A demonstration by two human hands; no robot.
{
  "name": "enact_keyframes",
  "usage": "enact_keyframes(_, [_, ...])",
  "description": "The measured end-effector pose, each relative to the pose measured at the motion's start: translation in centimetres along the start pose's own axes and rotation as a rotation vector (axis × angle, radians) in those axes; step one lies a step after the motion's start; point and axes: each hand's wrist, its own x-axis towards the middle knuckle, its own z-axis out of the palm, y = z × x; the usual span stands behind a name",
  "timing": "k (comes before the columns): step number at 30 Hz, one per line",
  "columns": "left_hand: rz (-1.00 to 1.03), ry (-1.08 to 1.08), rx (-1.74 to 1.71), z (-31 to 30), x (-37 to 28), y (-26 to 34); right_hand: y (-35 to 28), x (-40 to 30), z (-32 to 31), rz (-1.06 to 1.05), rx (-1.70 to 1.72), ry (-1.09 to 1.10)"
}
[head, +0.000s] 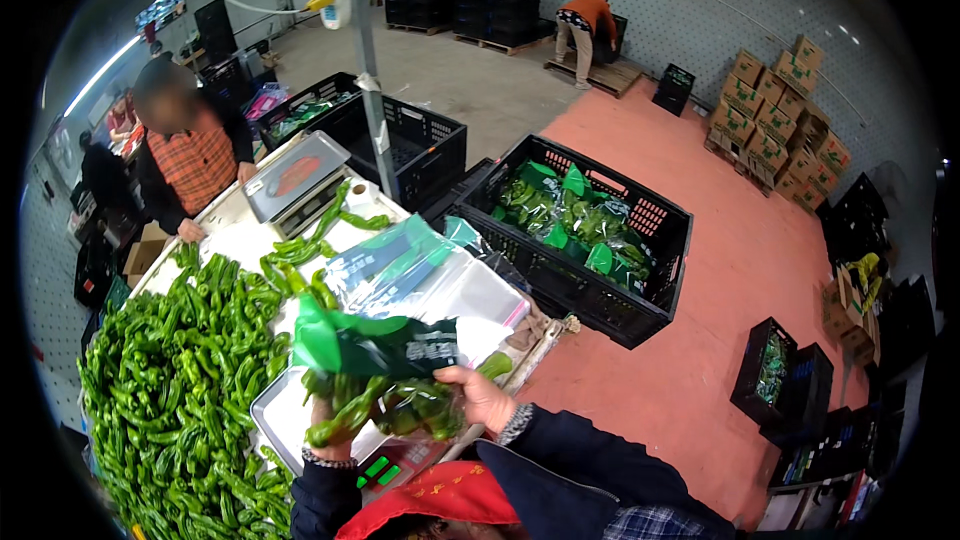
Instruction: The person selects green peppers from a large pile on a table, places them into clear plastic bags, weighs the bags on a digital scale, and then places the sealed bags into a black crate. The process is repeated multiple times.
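A clear plastic bag with a dark green printed panel [375, 345] is held up between my hands, with long green peppers [345, 420] at its lower part. My right hand [484, 399] grips the bag's right side, thumb on the front. At the left end my left hand [330, 427] holds the peppers; its fingers are mostly hidden behind them. Directly below is a digital scale [274, 409] with a lit green display. A big heap of loose green peppers [187, 390] covers the table to my left. Flat printed bags [405, 262] lie stacked beyond the scale.
A black crate [652, 300] of bagged peppers stands right of the table. Behind a metal post [367, 75] is another black crate [427, 127]. Across the table, a person [187, 157] stands by a second scale [296, 172]. Another person [589, 22] bends over a pallet. Cartons [765, 120] are stacked far right.
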Motion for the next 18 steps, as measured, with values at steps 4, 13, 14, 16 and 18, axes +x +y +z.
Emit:
enact_keyframes(4, [-0.111, 0.101, 0.220, 2.8, 3.8, -3.5, -6.8, -4.8, 0.3, -0.455, -0.112, 0.386])
enact_keyframes(13, [-0.283, 0.247, 0.289, 2.9, 6.4, -5.3, -31.5, -13.5, -8.7, -1.126, -0.232, 0.473])
enact_keyframes(14, [-0.269, 0.264, 0.280, 2.4, 6.4, -5.3, -33.3, -13.3, -8.7, -1.176, -0.268, 0.483])
enact_keyframes(16, [-0.240, 0.307, 0.278, 1.9, 6.2, -5.2, -35.5, -12.5, -8.2, -1.229, -0.296, 0.614])
enact_keyframes(18, [-0.229, 0.314, 0.270, 1.2, 6.4, -5.2, -38.9, -11.7, -11.9, -1.258, -0.371, 0.598])
